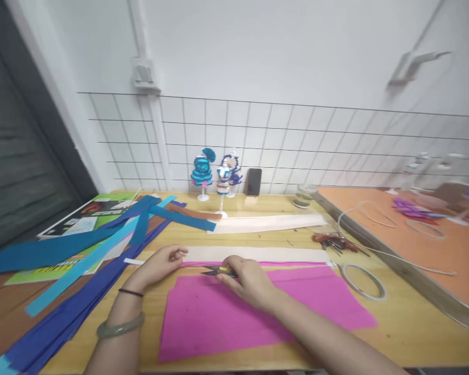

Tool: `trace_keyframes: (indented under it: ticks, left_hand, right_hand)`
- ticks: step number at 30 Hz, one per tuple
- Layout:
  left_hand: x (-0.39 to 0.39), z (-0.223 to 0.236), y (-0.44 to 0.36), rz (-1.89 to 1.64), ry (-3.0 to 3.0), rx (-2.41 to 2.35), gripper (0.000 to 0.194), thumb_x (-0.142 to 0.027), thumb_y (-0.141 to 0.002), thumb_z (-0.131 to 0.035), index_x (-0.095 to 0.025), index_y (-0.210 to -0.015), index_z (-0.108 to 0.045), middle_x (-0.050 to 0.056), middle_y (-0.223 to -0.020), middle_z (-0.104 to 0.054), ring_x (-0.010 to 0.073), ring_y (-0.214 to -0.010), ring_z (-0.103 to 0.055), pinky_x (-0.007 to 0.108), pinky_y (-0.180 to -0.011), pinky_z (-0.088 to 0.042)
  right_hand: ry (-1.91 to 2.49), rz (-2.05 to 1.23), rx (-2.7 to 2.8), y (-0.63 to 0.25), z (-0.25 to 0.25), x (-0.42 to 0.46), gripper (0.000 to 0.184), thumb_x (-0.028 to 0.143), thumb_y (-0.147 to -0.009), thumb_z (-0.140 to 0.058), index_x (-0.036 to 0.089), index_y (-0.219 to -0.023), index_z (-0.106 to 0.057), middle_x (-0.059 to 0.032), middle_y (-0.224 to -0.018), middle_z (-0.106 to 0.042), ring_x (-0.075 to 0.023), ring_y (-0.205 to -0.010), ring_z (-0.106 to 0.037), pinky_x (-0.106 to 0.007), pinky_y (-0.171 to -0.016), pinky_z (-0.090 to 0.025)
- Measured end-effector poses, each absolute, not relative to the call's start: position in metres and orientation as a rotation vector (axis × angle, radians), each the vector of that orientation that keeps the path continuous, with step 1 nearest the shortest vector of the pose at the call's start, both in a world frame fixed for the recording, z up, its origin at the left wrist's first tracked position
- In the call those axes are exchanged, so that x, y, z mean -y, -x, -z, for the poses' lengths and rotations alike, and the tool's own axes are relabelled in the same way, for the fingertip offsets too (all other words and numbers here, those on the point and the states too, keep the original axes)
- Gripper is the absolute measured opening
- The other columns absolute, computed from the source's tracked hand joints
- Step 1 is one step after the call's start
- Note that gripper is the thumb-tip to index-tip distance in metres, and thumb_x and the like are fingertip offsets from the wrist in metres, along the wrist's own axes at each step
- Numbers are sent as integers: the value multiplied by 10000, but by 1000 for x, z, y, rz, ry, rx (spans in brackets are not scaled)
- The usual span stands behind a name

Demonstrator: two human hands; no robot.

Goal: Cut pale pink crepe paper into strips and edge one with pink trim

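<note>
My right hand (250, 278) is closed around small thread snips (213, 271), whose dark blades point left and stand apart. My left hand (166, 265) has its fingers curled at the left end of a long white strip (254, 254) with a bright pink edge. Just below that strip, a large pink sheet (219, 317) lies flat, partly under my right hand and forearm. The blades hover close to the pink edge; whether they touch it I cannot tell. A narrow white piece (133, 261) sticks out left of my left wrist.
Blue, turquoise and brown strips (78, 245) spread over the left side. A second white strip (269, 224) lies behind. Decorated mini dress forms (202, 172) and a phone (254, 182) stand at the wall. To the right are a tape roll (380, 288), red-handled tools (332, 241) and a cable (398, 263).
</note>
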State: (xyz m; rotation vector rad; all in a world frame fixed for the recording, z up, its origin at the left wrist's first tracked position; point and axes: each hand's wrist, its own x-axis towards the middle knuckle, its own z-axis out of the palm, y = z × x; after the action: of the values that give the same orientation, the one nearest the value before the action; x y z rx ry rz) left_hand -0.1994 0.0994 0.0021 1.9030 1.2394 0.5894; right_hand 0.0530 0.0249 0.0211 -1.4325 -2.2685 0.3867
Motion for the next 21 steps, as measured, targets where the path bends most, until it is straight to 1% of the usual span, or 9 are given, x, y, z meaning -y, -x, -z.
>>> trace_keyframes:
  ticks: [3,5,8,12,14,16,19,21]
  left_hand:
    - [-99,-6,196,-542,-1900,-1289,437,-419,-680,-531,-127,-1004,-563,8,-726,-532,176,-731,-514,266,-682,-412]
    - [-101,-5,196,-520,-1894,-1296,460,-450,-670,-547,-130,-1000,-568,14,-741,-544,184,-746,-516,272,-692,-413]
    - [-105,0,197,-508,-1875,-1289,473,-494,-674,-554,-149,-996,-573,11,-742,-550,186,-754,-516,272,-698,-414]
    - [-109,3,200,-476,-1840,-1326,501,-536,-674,-564,-166,-1011,-565,1,-726,-544,181,-756,-515,259,-705,-408]
    - [-110,1,198,-457,-1823,-1327,512,-551,-662,-575,-164,-999,-565,6,-729,-550,182,-752,-514,254,-691,-405]
    - [-111,-2,193,-407,-1824,-1325,513,-565,-652,-577,-158,-964,-571,3,-691,-542,175,-698,-506,247,-636,-398]
    - [-112,-6,184,-315,-1876,-1344,491,-562,-636,-579,-157,-912,-578,-18,-625,-509,149,-603,-477,226,-555,-363]
    - [-110,-7,178,-281,-1919,-1373,455,-530,-624,-586,-162,-892,-578,-33,-602,-488,132,-566,-459,214,-528,-342]
  right_hand:
    - [1597,-374,2093,-118,-22,-9,286,438,-837,-411,198,-897,-552,-38,-817,-630,-161,-712,-567,-239,-613,-372]
    - [1758,-334,1920,-171,-20,4,322,454,-832,-391,201,-965,-540,-46,-810,-637,-182,-707,-575,-263,-610,-393]
    - [2024,-218,1639,-252,-14,24,414,505,-805,-388,206,-1062,-514,-79,-916,-652,-216,-770,-598,-297,-639,-421]
    - [2328,-32,1398,-341,4,49,465,530,-792,-362,192,-1059,-538,-113,-1022,-638,-270,-863,-605,-338,-665,-439]
    - [2366,52,1386,-367,17,57,473,509,-795,-352,162,-1049,-549,-137,-1057,-624,-286,-900,-597,-359,-699,-444]
    - [2378,92,1430,-382,29,62,455,475,-799,-352,141,-1029,-559,-155,-1045,-622,-290,-917,-589,-373,-738,-442]
    - [2394,121,1534,-389,39,63,407,427,-813,-336,145,-957,-592,-154,-963,-633,-286,-905,-583,-386,-774,-431]
    - [2437,154,1594,-386,36,62,385,415,-819,-325,175,-868,-622,-141,-896,-635,-295,-874,-580,-409,-760,-426]
